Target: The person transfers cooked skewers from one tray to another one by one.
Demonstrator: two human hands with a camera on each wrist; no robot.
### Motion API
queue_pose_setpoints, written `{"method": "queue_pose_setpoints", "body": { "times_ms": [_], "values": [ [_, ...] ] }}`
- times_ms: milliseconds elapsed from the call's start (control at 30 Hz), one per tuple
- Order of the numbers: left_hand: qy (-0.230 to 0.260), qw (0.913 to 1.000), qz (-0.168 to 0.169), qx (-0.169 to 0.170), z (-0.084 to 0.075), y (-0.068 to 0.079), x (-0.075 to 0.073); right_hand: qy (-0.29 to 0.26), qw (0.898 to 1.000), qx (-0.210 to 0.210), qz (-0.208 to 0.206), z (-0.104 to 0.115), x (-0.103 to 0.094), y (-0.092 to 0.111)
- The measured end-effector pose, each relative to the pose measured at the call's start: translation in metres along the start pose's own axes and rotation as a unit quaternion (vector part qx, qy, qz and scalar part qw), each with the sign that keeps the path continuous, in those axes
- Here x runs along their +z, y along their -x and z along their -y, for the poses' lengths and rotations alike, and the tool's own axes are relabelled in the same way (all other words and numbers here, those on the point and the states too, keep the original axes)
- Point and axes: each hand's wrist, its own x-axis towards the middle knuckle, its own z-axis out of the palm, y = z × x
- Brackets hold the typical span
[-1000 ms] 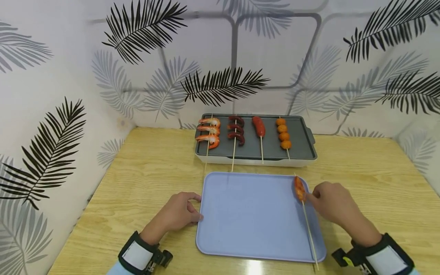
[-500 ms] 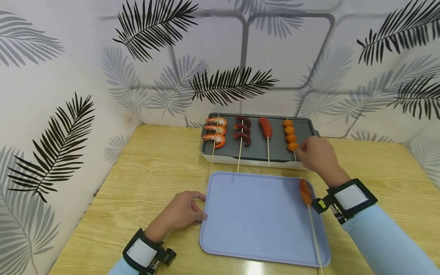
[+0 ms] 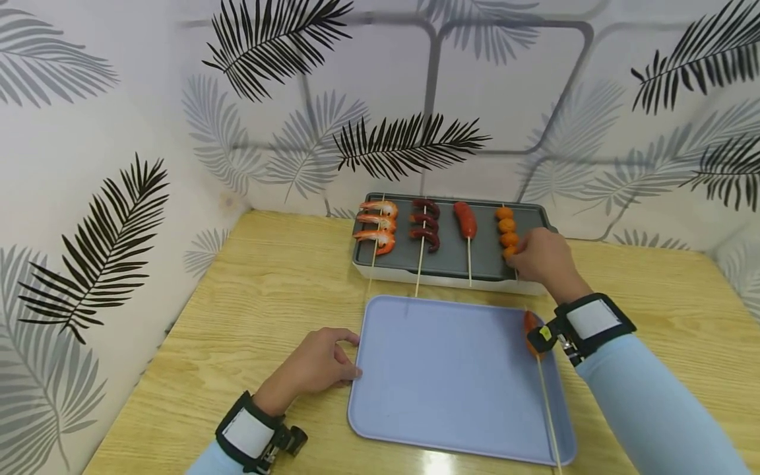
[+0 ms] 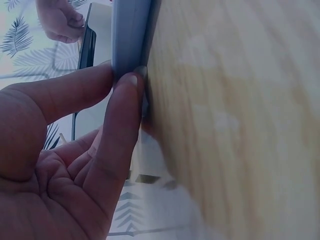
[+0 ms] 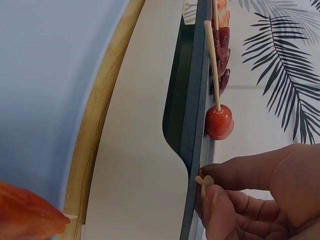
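At the back, my right hand point(image 3: 543, 258) pinches the lower end of a skewer of orange balls point(image 3: 507, 225) lying on the grey grill plate point(image 3: 485, 247). In the right wrist view, thumb and forefinger close around its stick point(image 5: 202, 186), with the balls mostly hidden behind them. My left hand point(image 3: 317, 363) holds the left rim of a light blue tray point(image 3: 451, 382); the left wrist view has thumb and fingers pinching the tray edge point(image 4: 131, 40). Along the tray's right side lies a reddish-brown meat skewer point(image 3: 530, 324), partly covered by the right wrist camera.
Also on the grill are a shrimp skewer point(image 3: 378, 224), a skewer of dark red curled pieces point(image 3: 424, 227) and a red sausage on a stick point(image 3: 466, 220). Some sticks overhang the grill's front edge. The wooden table point(image 3: 267, 277) meets a leaf-patterned wall point(image 3: 285, 86) behind.
My right hand has left the meat skewer on the tray and reached forward to the grill, where it now pinches the orange-ball skewer. The left hand stays at the tray rim.
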Motion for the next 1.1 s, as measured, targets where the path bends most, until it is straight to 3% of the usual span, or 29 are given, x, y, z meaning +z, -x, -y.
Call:
{"method": "queue_pose_setpoints", "body": {
  "times_ms": [167,333,533,733,900,1100],
  "values": [
    [0.002,1.0000,-0.001,-0.001,0.001,-0.001,0.001,-0.009,1.000,0.027,0.010,-0.001,0.000,-0.003],
    [0.001,1.0000,-0.001,-0.003,0.001,-0.001,0.001,-0.018,0.999,0.027,0.005,-0.003,-0.001,-0.004],
    [0.000,1.0000,-0.003,-0.006,0.002,-0.001,0.001,-0.079,0.996,0.041,0.017,-0.009,0.000,-0.004],
    [0.002,1.0000,-0.002,-0.006,0.001,0.000,0.001,-0.147,0.986,0.072,0.026,-0.013,0.001,-0.003],
    [0.006,0.9999,-0.003,-0.009,0.000,0.000,0.001,-0.214,0.972,0.090,0.028,-0.015,0.002,-0.001],
    [0.010,0.9999,-0.004,-0.010,0.000,0.000,0.001,-0.260,0.960,0.098,0.026,-0.018,0.004,0.002]
  ]
}}
